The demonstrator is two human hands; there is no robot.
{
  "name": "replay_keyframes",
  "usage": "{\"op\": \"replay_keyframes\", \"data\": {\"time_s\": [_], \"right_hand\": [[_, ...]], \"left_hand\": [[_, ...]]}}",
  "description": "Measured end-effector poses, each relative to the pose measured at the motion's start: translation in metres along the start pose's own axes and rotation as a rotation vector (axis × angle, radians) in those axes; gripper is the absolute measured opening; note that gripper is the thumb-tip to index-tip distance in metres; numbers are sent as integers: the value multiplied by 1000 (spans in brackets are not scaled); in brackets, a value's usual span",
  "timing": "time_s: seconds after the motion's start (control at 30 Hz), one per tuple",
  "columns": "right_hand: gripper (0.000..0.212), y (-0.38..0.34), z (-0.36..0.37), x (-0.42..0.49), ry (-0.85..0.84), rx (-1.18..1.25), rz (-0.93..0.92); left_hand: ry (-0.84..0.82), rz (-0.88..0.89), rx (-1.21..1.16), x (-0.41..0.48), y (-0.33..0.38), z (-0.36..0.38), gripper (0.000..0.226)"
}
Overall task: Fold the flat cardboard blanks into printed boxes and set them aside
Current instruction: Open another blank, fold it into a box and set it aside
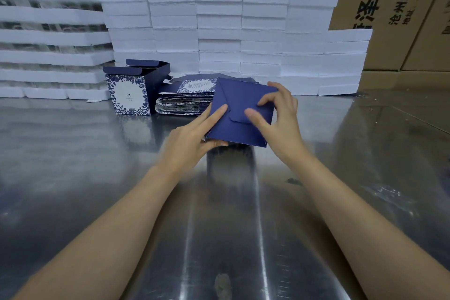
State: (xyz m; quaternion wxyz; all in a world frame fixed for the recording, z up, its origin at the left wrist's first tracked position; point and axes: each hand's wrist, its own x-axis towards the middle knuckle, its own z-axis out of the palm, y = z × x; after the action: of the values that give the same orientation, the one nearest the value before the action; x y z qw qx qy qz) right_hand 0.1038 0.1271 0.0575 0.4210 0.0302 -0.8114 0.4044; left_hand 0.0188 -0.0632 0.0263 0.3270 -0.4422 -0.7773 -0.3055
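Note:
I hold a dark blue box [237, 102] above the steel table, its bottom flaps turned toward me. My left hand [192, 136] grips its lower left edge, index finger lying straight along the flap and thumb under the box. My right hand [277, 114] holds the right side, thumb and a curled finger pressing on the tucked bottom flap. Behind it lies a stack of flat printed blanks [182, 101]. A folded box [132, 90] with blue floral print stands to the left, its top flaps open.
White foam blocks [219, 24] are stacked in a wall along the table's back. Foam trays [48, 39] pile up at the far left. Brown shipping cartons [401, 7] stand behind on the right. The shiny steel table [231, 214] stretches toward me.

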Motion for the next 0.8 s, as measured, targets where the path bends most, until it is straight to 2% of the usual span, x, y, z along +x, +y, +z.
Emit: {"op": "replay_keyframes", "data": {"time_s": [0.13, 0.2, 0.37, 0.53, 0.7, 0.8], "right_hand": [[57, 2, 5, 1, 67, -95, -38], [64, 4, 7, 2, 84, -129, -14], [61, 9, 9, 2, 155, -287, -38], [58, 7, 4, 4, 123, -269, -32], [46, 0, 4, 2, 197, 87, 94], [34, -2, 2, 4, 184, 164, 170]], "left_hand": [[17, 31, 39, 2, 9, -1, 68], [31, 64, 62, 3, 13, -2, 66], [68, 117, 93, 4, 25, -3, 68], [38, 48, 86, 3, 22, -2, 78], [-10, -99, 82, 1, 14, 1, 93], [-27, -119, 72, 0, 15, 2, 97]]}}
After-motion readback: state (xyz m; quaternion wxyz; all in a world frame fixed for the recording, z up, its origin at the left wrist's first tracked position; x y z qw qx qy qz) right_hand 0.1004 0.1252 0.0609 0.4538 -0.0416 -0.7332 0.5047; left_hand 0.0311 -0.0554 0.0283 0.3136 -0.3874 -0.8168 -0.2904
